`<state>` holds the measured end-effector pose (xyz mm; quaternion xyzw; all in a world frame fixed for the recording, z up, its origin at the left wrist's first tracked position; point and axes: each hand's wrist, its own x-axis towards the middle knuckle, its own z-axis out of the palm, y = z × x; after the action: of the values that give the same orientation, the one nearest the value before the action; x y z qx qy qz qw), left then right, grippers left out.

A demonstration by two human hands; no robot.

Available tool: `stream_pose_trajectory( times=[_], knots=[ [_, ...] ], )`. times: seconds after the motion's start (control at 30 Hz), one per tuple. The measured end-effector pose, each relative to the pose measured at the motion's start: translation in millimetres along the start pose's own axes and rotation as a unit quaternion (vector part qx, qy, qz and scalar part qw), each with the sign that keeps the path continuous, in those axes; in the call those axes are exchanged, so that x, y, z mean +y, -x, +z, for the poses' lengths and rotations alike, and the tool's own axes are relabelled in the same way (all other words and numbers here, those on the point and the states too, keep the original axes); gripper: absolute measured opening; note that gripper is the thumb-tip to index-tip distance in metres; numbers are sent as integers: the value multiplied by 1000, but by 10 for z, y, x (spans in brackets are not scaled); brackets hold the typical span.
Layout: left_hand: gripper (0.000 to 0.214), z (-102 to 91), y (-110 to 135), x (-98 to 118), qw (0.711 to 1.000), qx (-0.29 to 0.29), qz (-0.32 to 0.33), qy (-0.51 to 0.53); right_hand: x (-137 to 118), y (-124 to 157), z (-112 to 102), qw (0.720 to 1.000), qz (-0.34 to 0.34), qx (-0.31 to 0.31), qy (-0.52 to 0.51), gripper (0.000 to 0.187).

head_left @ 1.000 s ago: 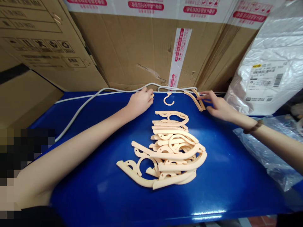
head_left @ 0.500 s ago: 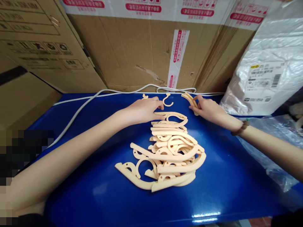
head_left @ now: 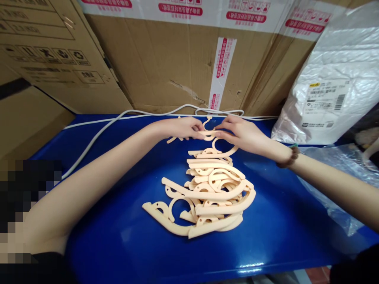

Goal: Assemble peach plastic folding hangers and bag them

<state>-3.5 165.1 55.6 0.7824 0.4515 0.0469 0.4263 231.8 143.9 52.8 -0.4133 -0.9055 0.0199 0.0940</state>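
My left hand (head_left: 182, 128) and my right hand (head_left: 241, 132) have come close together at the far side of the blue table. Between their fingertips they pinch a cream plastic folding-hanger part (head_left: 209, 134), much of which is covered by the fingers. Just behind it lies a loose cream hook (head_left: 206, 123). More cream pieces (head_left: 170, 140) show partly from under my left hand. Nearer to me, a pile of cream folding hangers (head_left: 219, 195) lies overlapped, with curved arms and hooks tangled together. A curved hook (head_left: 227, 152) shows just below my right hand.
Along the table's (head_left: 142, 260) back edge runs a white cable (head_left: 124, 114). Large cardboard boxes (head_left: 166, 59) stand behind it and to the left. A white plastic parcel (head_left: 322, 94) leans at the right, with a clear plastic bag (head_left: 331, 189) in front.
My right hand has moved left from the long hanger piece at the right to meet my left hand. Both hands now grip one hanger part, lifted from the pile's far end.
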Motion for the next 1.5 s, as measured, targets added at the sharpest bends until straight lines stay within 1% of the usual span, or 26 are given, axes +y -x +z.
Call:
stream_pose_trajectory(
  times=[0.03,0.1,0.17,0.2,0.27,0.33,0.37,0.4,0.47,0.57,0.63,0.7,0.73,0.8,0.83,0.9,0.97,1.0,1.03,1.1,1.17,1.23,1.3,1.33,1.4,1.5],
  knots=[
    [26,-14,4,54,999,20,0,46,-3,-57,2,999,-8,5,-39,36],
    [21,-43,-1,153,987,89,18,130,18,-172,-20,994,24,34,-104,32],
    [14,-78,-23,227,968,165,47,184,63,-271,-87,982,61,92,-156,32],
    [11,-97,-40,254,958,198,58,200,89,-308,-135,975,67,123,-175,33],
    [13,-136,-79,296,941,243,85,220,130,-356,-248,963,67,185,-185,32],
    [16,-168,-119,334,925,290,110,220,144,-370,-368,958,72,232,-150,32],
    [19,-179,-136,355,918,314,119,210,141,-370,-425,962,71,242,-107,33],
    [22,-187,-149,376,914,334,126,192,133,-367,-477,967,65,243,-52,35],
    [30,-193,-161,417,914,355,136,143,108,-364,-559,973,41,219,55,37],
    [33,-182,-141,452,916,364,163,43,78,-388,-601,973,19,167,159,37],
    [31,-165,-115,443,910,374,178,-23,74,-419,-583,970,23,141,198,32],
    [28,-145,-92,397,905,380,177,-75,89,-449,-564,973,39,116,195,22],
    [27,-136,-84,359,903,384,171,-94,104,-460,-565,981,50,101,160,17],
    [26,-124,-77,250,901,388,152,-123,149,-467,-596,994,81,62,24,16],
    [26,-122,-79,182,905,380,139,-129,176,-463,-623,992,103,44,-63,20],
    [25,-125,-94,32,927,341,98,-122,219,-445,-684,963,146,38,-222,28],
    [27,-132,-117,-113,948,293,30,-125,227,-424,-729,929,175,65,-320,30],
    [29,-134,-126,-173,947,286,-10,-149,213,-413,-740,916,180,86,-349,30],
    [32,-135,-129,-220,939,287,-51,-184,189,-403,-746,906,180,104,-369,31],
    [41,-129,-108,-267,909,302,-123,-259,125,-381,-747,894,178,132,-390,31],
    [57,-108,-40,-258,884,311,-177,-301,69,-354,-743,887,172,156,-398,32],
    [75,-72,61,-218,877,294,-215,-312,42,-330,-738,881,164,178,-406,30],
    [86,-30,160,-181,890,244,-230,-309,38,-320,-728,865,155,209,-429,26],
    [86,-10,200,-172,900,217,-228,-301,37,-323,-722,853,150,226,-445,23],
    [74,15,248,-178,920,187,-210,-273,24,-342,-713,824,150,257,-482,20],
    [48,18,250,-236,945,194,-176,-194,-28,-380,-723,788,168,286,-519,18]
  ],
)
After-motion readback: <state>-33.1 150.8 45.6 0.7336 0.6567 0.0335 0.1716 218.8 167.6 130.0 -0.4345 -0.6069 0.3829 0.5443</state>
